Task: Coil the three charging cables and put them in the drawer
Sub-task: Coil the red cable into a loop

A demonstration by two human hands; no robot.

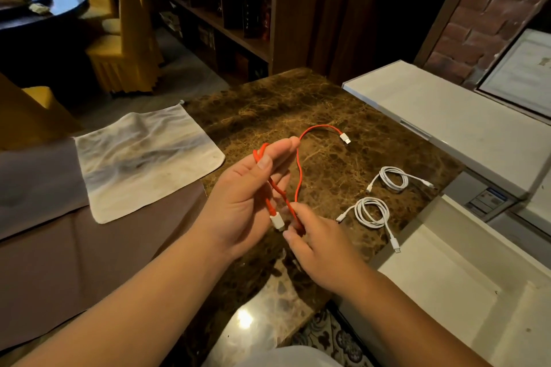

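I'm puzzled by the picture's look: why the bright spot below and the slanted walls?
Head view: the spot is lamp glare on the polished counter; the wide lens bends the edges, so the brick wall leans; the background is dim.

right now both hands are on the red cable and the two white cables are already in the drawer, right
Not quite. Both hands, left hand and right hand, hold the red cable, but the head view shows the two white cables coiled on the marble counter, not in a drawer.

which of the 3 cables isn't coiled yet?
The red cable, held in both hands with one end trailing on the counter. The two white cables lie coiled.
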